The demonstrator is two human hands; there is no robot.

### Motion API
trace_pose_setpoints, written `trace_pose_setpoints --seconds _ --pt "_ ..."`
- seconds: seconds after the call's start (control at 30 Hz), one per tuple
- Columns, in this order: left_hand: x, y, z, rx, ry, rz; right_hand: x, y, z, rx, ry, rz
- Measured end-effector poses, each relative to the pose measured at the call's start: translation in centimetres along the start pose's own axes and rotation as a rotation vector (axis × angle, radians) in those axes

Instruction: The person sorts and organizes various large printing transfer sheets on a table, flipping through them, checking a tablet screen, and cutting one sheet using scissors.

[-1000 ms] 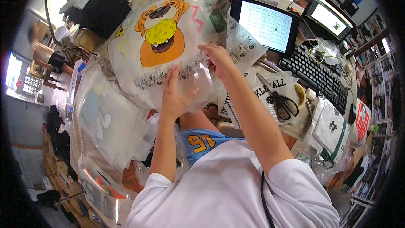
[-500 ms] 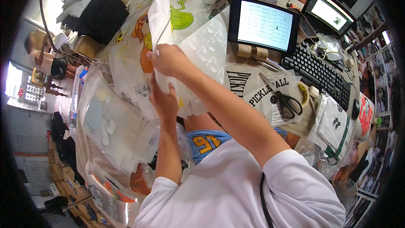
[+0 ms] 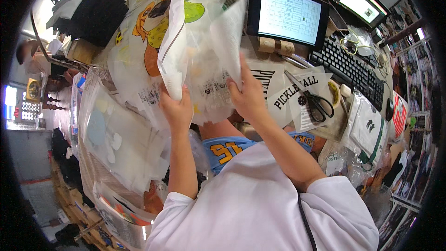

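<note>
My left hand (image 3: pixel 176 109) pinches the clear plastic bag (image 3: pixel 204 42) by its lower edge, my right hand (image 3: pixel 248 95) flat and open against its side; bag held up over the counter (image 3: pixel 278 72), scissors (image 3: pixel 311 97) at 3 o'clock; bag looks folded, not yet laid down

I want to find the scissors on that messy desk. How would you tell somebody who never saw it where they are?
Start at the black keyboard on the desk's right side. Just left of it lies a white sheet with black lettering, and the scissors rest on it. They are the only black-handled tool there, blades pointing up-left.
</note>
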State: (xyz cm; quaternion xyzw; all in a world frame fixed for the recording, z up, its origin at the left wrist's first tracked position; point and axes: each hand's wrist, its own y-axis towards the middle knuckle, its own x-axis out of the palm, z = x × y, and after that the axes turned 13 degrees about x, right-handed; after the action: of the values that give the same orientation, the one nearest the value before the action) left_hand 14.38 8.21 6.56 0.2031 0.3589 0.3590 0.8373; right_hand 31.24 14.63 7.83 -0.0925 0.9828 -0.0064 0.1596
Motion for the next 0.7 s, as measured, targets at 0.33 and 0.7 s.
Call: trace_pose_setpoints --seconds 0.33,0.7 --pt "-2.1 -5.7 -5.1 -0.051 -0.579 0.043 12.8 1.6 -9.1 -0.424 0.182 -0.239" --pt "-4.0 -3.6 -4.3 -0.315 -0.473 0.312 12.3 0.6 -10.5 -0.382 0.265 -0.503"
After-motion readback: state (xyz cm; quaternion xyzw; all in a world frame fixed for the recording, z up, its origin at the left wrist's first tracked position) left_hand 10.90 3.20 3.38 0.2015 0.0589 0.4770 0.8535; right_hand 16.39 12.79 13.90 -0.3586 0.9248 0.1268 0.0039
